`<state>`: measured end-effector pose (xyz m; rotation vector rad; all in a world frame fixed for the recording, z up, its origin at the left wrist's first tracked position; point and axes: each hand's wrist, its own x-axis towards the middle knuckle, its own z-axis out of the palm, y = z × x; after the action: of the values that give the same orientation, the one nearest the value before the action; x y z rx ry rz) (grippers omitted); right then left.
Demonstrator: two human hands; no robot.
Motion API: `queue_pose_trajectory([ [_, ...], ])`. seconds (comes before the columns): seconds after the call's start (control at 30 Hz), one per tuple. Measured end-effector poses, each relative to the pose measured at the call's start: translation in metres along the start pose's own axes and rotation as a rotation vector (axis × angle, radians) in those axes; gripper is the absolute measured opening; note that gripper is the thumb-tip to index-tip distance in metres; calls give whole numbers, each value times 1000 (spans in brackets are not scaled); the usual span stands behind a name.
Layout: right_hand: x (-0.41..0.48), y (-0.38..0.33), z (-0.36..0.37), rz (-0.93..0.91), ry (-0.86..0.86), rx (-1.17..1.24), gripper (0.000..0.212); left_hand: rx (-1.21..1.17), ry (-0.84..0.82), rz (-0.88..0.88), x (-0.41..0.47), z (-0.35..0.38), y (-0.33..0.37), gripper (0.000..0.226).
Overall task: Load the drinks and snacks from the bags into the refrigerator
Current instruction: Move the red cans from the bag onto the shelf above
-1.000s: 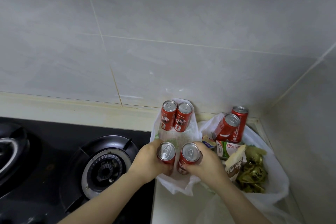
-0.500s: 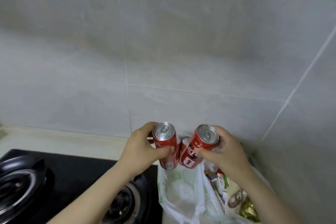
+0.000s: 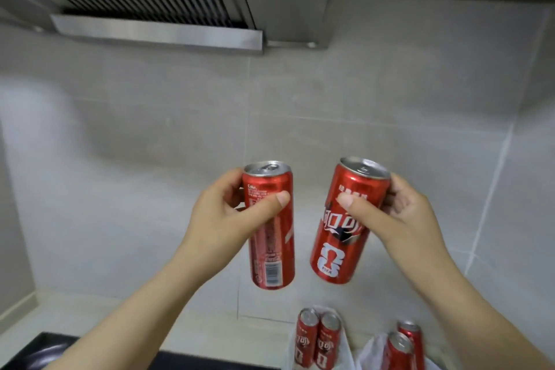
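My left hand [image 3: 223,216] grips a tall red soda can [image 3: 270,249] held upright in the air, barcode side toward me. My right hand [image 3: 390,216] holds a second red soda can [image 3: 339,246], tilted slightly left, its logo facing me. Both cans hang well above the counter in front of the grey tiled wall. Below them, two red cans [image 3: 315,339] stand in a white plastic bag [image 3: 345,348], and two more red cans [image 3: 404,345] stand in a second white bag [image 3: 369,354] at the bottom right. The snacks are out of view.
A steel range hood [image 3: 156,30] hangs overhead at the upper left. The black stove top [image 3: 48,351] shows at the bottom left edge. The beige counter ledge [image 3: 90,315] runs along the wall. A side wall closes the corner at the right.
Both hands lifted their cans out of the bag and raised them high and apart. The view tilted up, so the hood appeared and the bags dropped to the bottom edge.
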<state>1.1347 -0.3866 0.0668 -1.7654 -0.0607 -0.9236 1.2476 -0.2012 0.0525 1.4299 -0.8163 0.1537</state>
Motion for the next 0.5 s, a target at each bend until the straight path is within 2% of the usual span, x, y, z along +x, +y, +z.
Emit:
queue_pose_trajectory([
  [0.1, 4, -17, 9, -41, -25, 34, 39, 22, 41, 52, 0, -12, 26, 36],
  [0.23, 7, -24, 20, -50, -95, 89, 43, 96, 82, 70, -11, -23, 51, 43],
  [0.5, 12, -28, 50, -104, -370, 318, 42, 282, 289, 46, -54, -38, 85, 42],
])
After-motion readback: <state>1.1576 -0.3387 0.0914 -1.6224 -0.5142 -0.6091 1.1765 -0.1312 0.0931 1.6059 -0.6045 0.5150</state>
